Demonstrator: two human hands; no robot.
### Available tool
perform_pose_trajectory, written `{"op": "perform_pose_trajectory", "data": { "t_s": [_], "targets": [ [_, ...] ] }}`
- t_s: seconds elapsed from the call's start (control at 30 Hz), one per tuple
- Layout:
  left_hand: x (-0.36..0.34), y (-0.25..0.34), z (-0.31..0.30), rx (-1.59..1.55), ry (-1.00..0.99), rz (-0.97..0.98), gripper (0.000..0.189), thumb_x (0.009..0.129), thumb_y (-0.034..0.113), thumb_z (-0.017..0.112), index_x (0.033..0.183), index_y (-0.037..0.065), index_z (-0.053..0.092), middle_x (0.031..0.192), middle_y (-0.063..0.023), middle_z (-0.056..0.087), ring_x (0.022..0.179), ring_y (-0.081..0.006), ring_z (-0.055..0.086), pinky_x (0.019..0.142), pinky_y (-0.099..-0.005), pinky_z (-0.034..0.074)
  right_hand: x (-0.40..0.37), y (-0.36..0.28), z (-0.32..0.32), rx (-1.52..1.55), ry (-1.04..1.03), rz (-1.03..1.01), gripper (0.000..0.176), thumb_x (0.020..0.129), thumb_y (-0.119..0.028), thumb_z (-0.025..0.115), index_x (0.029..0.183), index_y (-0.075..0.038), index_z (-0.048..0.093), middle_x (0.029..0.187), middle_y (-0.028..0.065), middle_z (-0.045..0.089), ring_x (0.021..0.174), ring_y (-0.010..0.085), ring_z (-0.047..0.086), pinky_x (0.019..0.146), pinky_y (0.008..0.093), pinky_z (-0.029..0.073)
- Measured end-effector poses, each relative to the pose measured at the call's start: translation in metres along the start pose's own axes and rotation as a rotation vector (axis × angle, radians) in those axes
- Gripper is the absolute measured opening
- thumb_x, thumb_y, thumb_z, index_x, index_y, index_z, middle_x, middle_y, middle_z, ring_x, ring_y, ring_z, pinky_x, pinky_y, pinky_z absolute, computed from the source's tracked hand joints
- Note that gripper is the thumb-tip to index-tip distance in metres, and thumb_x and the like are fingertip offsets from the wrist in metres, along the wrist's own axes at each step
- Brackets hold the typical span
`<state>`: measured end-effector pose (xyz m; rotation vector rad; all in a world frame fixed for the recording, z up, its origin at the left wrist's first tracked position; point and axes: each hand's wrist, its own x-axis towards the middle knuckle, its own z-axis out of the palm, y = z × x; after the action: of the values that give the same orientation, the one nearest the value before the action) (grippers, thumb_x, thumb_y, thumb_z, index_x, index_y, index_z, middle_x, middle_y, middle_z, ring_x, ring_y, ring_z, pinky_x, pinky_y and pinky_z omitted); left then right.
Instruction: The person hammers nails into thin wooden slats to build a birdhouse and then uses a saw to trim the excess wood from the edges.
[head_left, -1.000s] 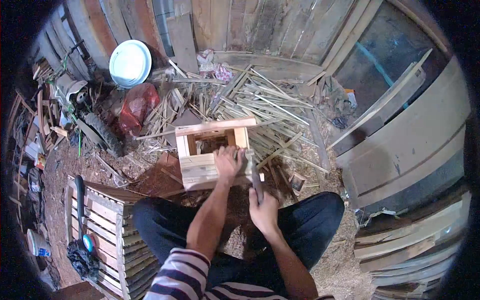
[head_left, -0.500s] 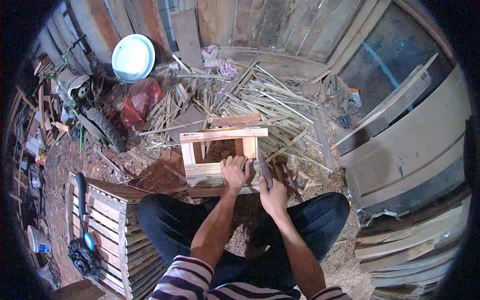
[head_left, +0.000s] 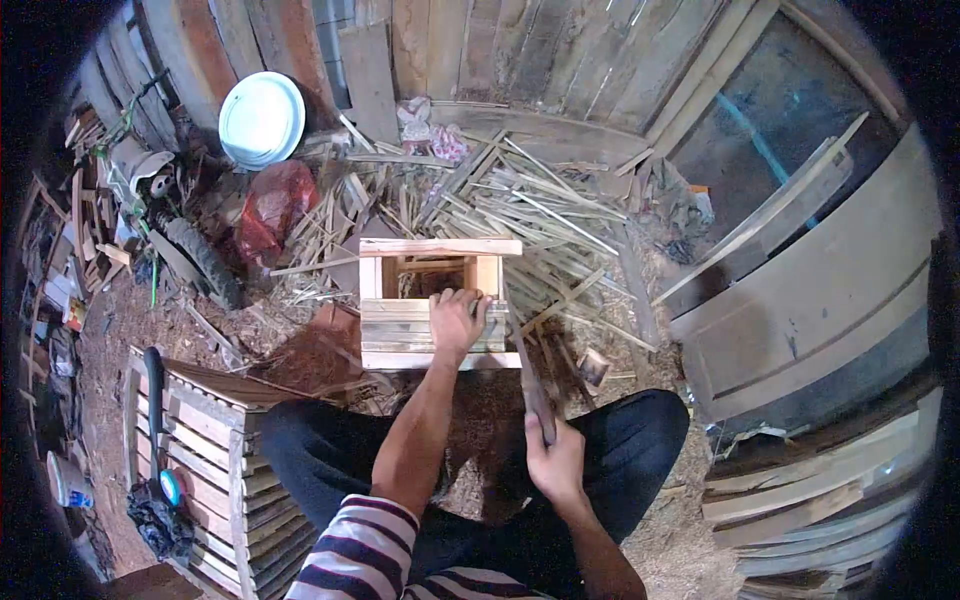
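I see the right hand point(head_left: 556, 460) wrapped round a long tool point(head_left: 533, 385) pointing far and slightly left, beside the right edge of the wooden box point(head_left: 400, 335), which the closer left hand point(head_left: 457, 322) grips.

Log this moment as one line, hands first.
left hand: on wooden box | right hand: gripping long tool | wood strips: heaped beyond box

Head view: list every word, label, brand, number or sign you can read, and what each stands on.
No text can be read.
White bucket: blue label, too small and blurred to read.
Orange-and-white packet: any print too small to read.
Wooden frame: no lettering visible.
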<state>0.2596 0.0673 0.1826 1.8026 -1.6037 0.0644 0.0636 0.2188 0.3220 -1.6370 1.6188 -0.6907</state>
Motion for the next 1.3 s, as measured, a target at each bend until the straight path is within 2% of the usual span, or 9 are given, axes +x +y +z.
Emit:
{"op": "perform_pose_trajectory", "data": {
  "t_s": [0.13,0.3,0.47,0.67,0.8,0.93,1.07,1.23,1.3],
  "targets": [
    [-0.009,0.003,-0.002,-0.046,0.037,0.002,0.028,0.087,0.036,0.059,0.078,0.01,0.068,0.079,-0.0071,0.067,0.078,-0.0268,0.058,0.075,-0.0417,0.039,0.064,-0.02,0.031,-0.02,0.041,-0.01,0.035,0.09,-0.027,0.058,0.072,0.003,0.059,0.059,0.0227,0.057,0.056,0.0363,0.062,0.053,0.0425,0.045],
    [0.013,-0.009,0.011,0.029,0.006,-0.018,0.031,0.088,0.038,0.057,0.08,0.01,0.068,0.084,-0.0069,0.068,0.081,-0.0257,0.059,0.076,-0.0415,0.038,0.009,-0.009,0.019,0.062,0.111,-0.161,0.036,0.09,-0.027,0.058,0.072,0.004,0.059,0.058,0.0222,0.056,0.054,0.0362,0.061,0.051,0.0433,0.043],
    [0.003,-0.003,0.004,0.079,-0.063,-0.05,0.031,0.088,0.039,0.057,0.084,0.011,0.07,0.082,-0.0047,0.067,0.081,-0.0242,0.058,0.077,-0.0407,0.038,0.071,-0.003,0.034,-0.017,0.042,0.009,0.035,0.088,-0.032,0.062,0.073,-0.001,0.061,0.06,0.0225,0.057,0.058,0.0352,0.063,0.052,0.044,0.045],
    [0.006,-0.01,0.02,0.026,-0.012,-0.051,0.032,0.088,0.041,0.057,0.085,0.011,0.069,0.08,-0.0051,0.066,0.081,-0.025,0.058,0.078,-0.041,0.037,0.002,0.014,0.027,0.187,0.177,-0.153,0.034,0.089,-0.031,0.06,0.075,-0.001,0.061,0.063,0.0225,0.059,0.06,0.0386,0.063,0.053,0.0439,0.045],
    [-0.003,-0.003,0.001,0.06,-0.032,-0.043,0.032,0.088,0.041,0.058,0.081,0.011,0.069,0.082,-0.0049,0.067,0.081,-0.0252,0.058,0.078,-0.0403,0.038,0.068,-0.013,0.041,0.082,0.089,-0.091,0.04,0.093,-0.029,0.054,0.067,0.001,0.056,0.056,0.0229,0.054,0.056,0.0405,0.06,0.049,0.0439,0.042],
    [0.011,-0.005,0.007,-0.011,0.017,-0.041,0.033,0.086,0.04,0.06,0.076,0.009,0.067,0.077,-0.0064,0.066,0.078,-0.0265,0.058,0.077,-0.0416,0.038,0.0,0.005,0.021,0.196,0.157,-0.109,0.036,0.088,-0.029,0.061,0.068,0.0,0.059,0.055,0.0209,0.053,0.053,0.034,0.062,0.05,0.0424,0.044],
    [0.002,0.0,0.005,0.036,0.023,-0.013,0.028,0.085,0.036,0.061,0.075,0.01,0.066,0.077,-0.007,0.066,0.076,-0.0265,0.058,0.076,-0.041,0.038,0.061,0.0,0.036,0.085,0.125,-0.083,0.039,0.091,-0.03,0.058,0.067,0.001,0.059,0.054,0.0201,0.053,0.051,0.034,0.06,0.047,0.0428,0.04],
    [0.009,-0.009,0.01,0.015,-0.021,-0.013,0.03,0.088,0.036,0.056,0.078,0.009,0.066,0.078,-0.0085,0.065,0.077,-0.0269,0.058,0.077,-0.0423,0.039,0.012,0.005,0.023,0.254,0.176,-0.164,0.036,0.091,-0.03,0.057,0.077,0.003,0.063,0.064,0.0231,0.06,0.068,0.0385,0.065,0.059,0.0454,0.048],
    [0.006,-0.003,0.01,0.012,-0.008,-0.043,0.029,0.087,0.035,0.057,0.08,0.009,0.068,0.079,-0.0083,0.066,0.079,-0.0265,0.058,0.078,-0.0413,0.039,0.013,0.011,0.021,0.114,0.127,-0.098,0.035,0.09,-0.03,0.057,0.082,0.003,0.064,0.066,0.024,0.06,0.071,0.0419,0.064,0.061,0.0457,0.049]
  ]
}}
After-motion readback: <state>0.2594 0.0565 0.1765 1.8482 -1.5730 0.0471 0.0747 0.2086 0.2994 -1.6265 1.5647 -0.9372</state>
